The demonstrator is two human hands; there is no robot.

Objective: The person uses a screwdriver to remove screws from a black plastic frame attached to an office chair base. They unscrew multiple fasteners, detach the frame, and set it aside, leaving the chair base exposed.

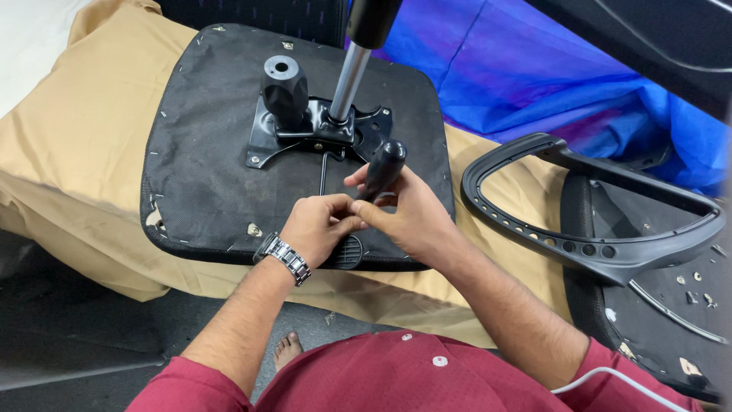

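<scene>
An upturned black office chair seat (206, 145) lies on a tan cloth. A black metal mechanism plate (263, 141) is fixed to its underside, with a round black knob (284, 88) and a chrome gas cylinder (348, 80) standing up from it. My right hand (412, 217) grips a black lever handle (383, 168) that sticks out near the seat's front. My left hand (319, 225), with a metal wristwatch (286, 257), pinches at the base of that handle, its fingertips touching my right hand.
A black chair armrest loop (587, 229) lies to the right on another seat panel (663, 313) with loose screws. Blue tarp (534, 69) covers the back right. The tan cloth (69, 160) drapes over a low support. My bare foot (287, 351) shows below.
</scene>
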